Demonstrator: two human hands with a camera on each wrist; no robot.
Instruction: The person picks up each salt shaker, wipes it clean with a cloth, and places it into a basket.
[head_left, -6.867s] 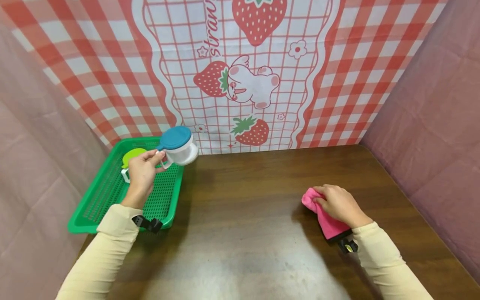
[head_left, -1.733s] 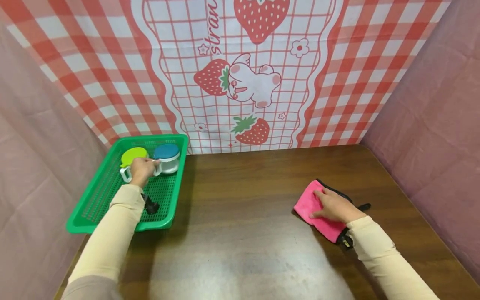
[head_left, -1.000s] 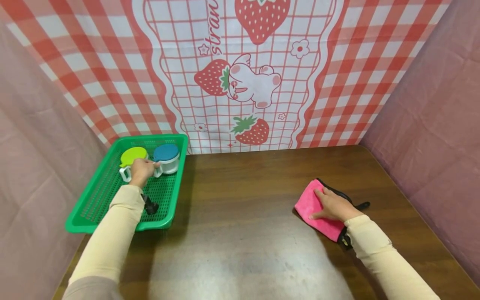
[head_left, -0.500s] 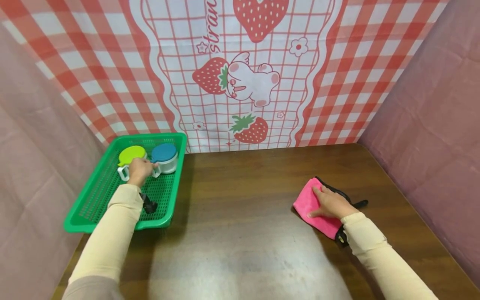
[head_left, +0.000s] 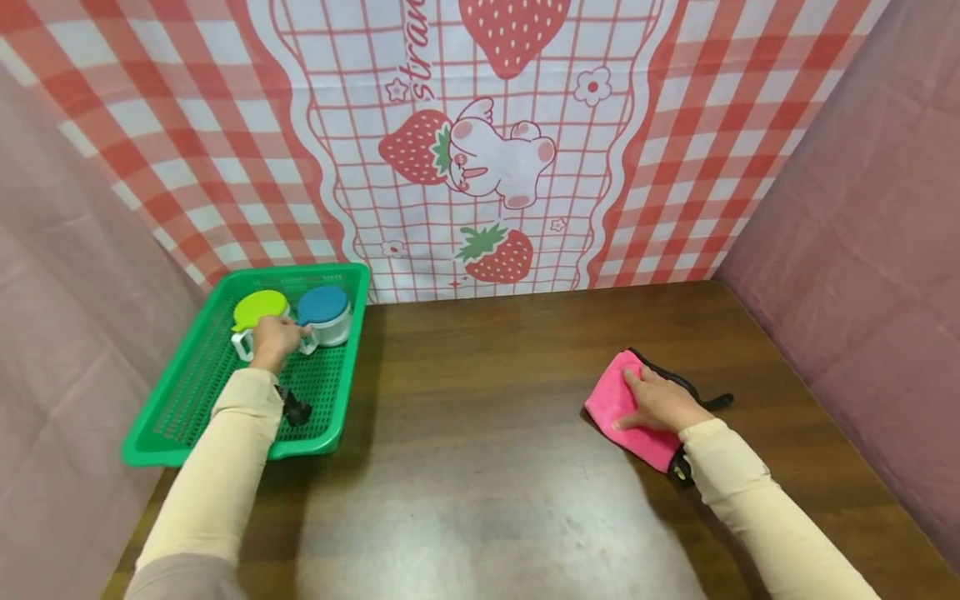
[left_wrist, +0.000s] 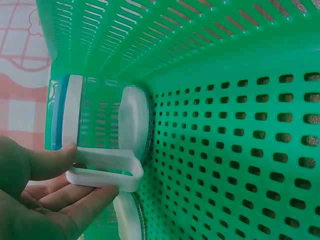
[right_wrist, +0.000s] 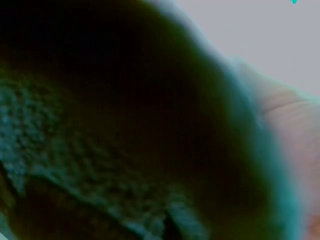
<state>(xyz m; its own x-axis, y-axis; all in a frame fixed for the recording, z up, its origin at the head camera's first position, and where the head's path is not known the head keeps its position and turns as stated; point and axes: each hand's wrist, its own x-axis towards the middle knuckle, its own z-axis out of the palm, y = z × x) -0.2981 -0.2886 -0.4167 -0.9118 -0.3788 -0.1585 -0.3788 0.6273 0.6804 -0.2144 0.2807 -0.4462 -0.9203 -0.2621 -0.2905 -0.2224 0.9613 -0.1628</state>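
Observation:
My left hand (head_left: 273, 340) is inside the green basket (head_left: 347, 375), at the white handle of a clear seasoning jar with a blue lid (head_left: 324, 305). In the left wrist view, thumb and fingers hold that handle (left_wrist: 131, 183) from both sides. The jar stands upright in the basket's far right corner. Just left of it sits a similar jar with a lime-green lid (head_left: 261, 309), partly behind my hand. My right hand (head_left: 662, 402) rests on a pink cloth (head_left: 611, 398) with black edging, thumb and forefinger spread. Dark, blurred fabric fills most of the right wrist view.
The basket stands at the left of a brown wooden table (head_left: 465, 400), near the back. Behind the table hangs a red-and-white checked strawberry cloth (head_left: 495, 167). Pink curtains (head_left: 847, 250) close off both sides. A black strap (head_left: 718, 402) sticks out beyond the pink cloth.
Several seconds ago the blue-lidded jar was held above the basket's right edge; it is now down inside. The bunched pink cloth now lies spread under my right hand. Over the last second the hands barely move.

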